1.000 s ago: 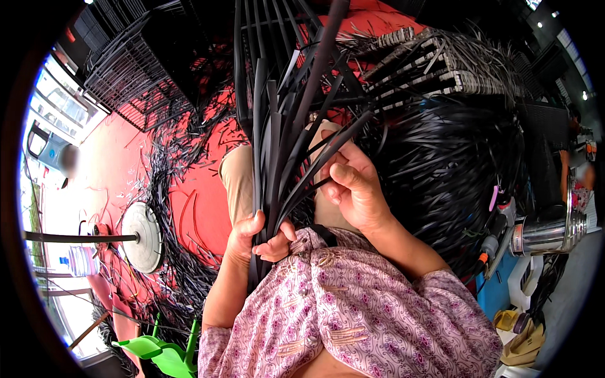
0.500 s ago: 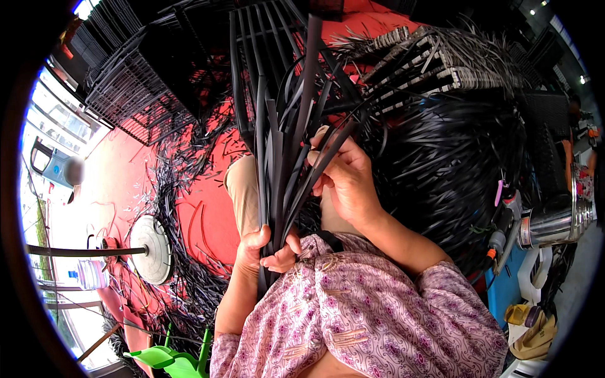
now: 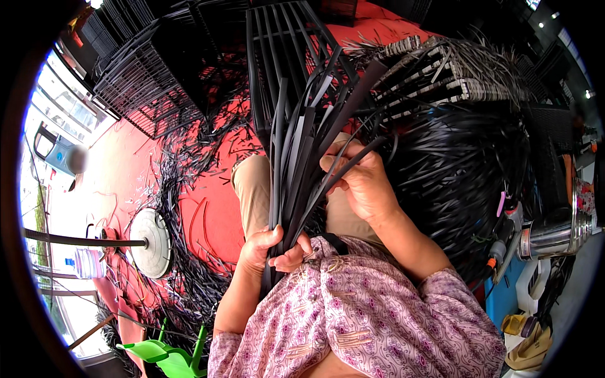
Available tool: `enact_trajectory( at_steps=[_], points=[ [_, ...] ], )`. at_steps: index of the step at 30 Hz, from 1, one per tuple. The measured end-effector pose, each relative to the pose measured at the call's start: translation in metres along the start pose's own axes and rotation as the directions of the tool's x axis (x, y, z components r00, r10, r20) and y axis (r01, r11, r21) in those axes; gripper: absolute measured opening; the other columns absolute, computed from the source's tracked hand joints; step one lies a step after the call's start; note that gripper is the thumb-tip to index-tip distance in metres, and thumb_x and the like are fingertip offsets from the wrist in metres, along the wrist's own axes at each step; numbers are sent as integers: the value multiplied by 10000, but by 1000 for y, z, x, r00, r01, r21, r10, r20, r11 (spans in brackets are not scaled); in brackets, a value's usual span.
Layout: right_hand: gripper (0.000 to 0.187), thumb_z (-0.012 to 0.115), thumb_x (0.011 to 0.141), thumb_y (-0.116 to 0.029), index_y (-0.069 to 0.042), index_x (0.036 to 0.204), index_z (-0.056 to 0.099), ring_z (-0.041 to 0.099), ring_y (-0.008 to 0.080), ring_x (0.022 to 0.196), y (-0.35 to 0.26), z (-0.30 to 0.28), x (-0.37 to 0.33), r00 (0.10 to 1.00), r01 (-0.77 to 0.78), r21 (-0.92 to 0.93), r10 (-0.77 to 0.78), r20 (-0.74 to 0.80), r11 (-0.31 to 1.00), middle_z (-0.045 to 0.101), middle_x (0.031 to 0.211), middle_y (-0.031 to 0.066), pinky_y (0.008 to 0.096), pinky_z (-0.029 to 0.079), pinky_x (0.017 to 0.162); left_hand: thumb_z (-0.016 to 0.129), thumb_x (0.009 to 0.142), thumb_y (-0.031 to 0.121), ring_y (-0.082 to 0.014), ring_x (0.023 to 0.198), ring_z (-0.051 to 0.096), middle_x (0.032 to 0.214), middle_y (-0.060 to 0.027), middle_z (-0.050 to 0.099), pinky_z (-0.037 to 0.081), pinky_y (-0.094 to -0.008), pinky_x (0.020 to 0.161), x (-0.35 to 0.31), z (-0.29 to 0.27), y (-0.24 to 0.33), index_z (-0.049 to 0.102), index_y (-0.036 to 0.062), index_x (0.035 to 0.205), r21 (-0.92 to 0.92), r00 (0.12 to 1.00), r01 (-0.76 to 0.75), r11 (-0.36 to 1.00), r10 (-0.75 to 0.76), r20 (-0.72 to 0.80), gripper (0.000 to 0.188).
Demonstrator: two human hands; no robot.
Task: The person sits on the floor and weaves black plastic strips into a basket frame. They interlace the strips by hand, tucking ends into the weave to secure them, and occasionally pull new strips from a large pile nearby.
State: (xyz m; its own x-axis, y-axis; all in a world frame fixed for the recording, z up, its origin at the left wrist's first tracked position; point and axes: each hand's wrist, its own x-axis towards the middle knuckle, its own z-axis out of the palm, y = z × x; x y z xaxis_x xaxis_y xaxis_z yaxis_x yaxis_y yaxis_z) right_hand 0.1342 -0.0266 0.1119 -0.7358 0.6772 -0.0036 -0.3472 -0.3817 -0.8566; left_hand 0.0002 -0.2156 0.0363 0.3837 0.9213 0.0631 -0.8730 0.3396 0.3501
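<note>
Two hands [image 3: 258, 251] on strips [image 3: 296, 164], plain black

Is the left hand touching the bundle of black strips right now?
Touching. The head view shows the left hand closed around the lower part of the bundle of black strips, its fingers curled across the front.

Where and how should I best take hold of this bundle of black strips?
Probably by the narrow lower part of the bundle, coming from the left, where the left hand grips it: the strips are gathered closely there, so one hand can likely close around them. Higher up they fan out, with the right hand on that side.
</note>
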Motion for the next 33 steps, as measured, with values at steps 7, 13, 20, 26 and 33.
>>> enact_trajectory(
  at_steps=[7, 13, 20, 26, 33],
  points=[
    [139, 726, 875, -92, -20, 982, 673, 637, 97, 633, -18, -6, 14, 970, 226, -60, -230, -75, 972, 668, 787, 21, 239, 535, 560, 598, 948, 462, -61, 461, 420, 638, -18, 519, 341, -238, 473, 2, 9, 4, 570, -110, 1186, 43, 997, -24, 999, 27, -77, 620],
    [177, 722, 881, -94, -22, 1024, 647, 632, 118, 650, -50, -18, 34, 951, 287, -75, -294, -95, 955, 673, 855, 56, 231, 527, 550, 618, 944, 443, -71, 459, 405, 627, -21, 513, 336, -234, 466, 8, 14, 5, 584, -98, 1142, 128, 989, -33, 991, 51, -141, 577],
    [416, 648, 954, -172, 28, 1296, 522, 664, 157, 843, -73, -31, 25, 686, 499, -379, -623, -377, 779, 635, 1117, 107, 238, 537, 561, 637, 936, 433, -65, 457, 367, 595, -8, 486, 304, -229, 451, 5, 14, 13, 605, -77, 1088, 238, 976, -58, 970, 105, -190, 533],
    [171, 487, 988, -153, 3, 1000, 556, 510, 137, 591, -60, -23, -55, 524, 826, -417, -787, 325, 378, 578, 860, 134, 229, 426, 503, 649, 926, 428, -66, 458, 357, 585, -10, 478, 291, -235, 450, 2, 23, 16, 616, -69, 1075, 400, 942, -78, 913, 199, -272, 520],
    [811, 870, 744, -285, 22, 1364, 444, 572, 188, 1129, 18, -8, -48, 930, 118, -176, -47, 365, 977, 559, 1257, 117, 334, 469, 974, 625, 967, 344, -74, 532, 401, 637, 8, 464, 316, -232, 489, 11, 45, 14, 621, -49, 1067, 548, 936, 13, 837, 182, -300, 405]
  ],
)
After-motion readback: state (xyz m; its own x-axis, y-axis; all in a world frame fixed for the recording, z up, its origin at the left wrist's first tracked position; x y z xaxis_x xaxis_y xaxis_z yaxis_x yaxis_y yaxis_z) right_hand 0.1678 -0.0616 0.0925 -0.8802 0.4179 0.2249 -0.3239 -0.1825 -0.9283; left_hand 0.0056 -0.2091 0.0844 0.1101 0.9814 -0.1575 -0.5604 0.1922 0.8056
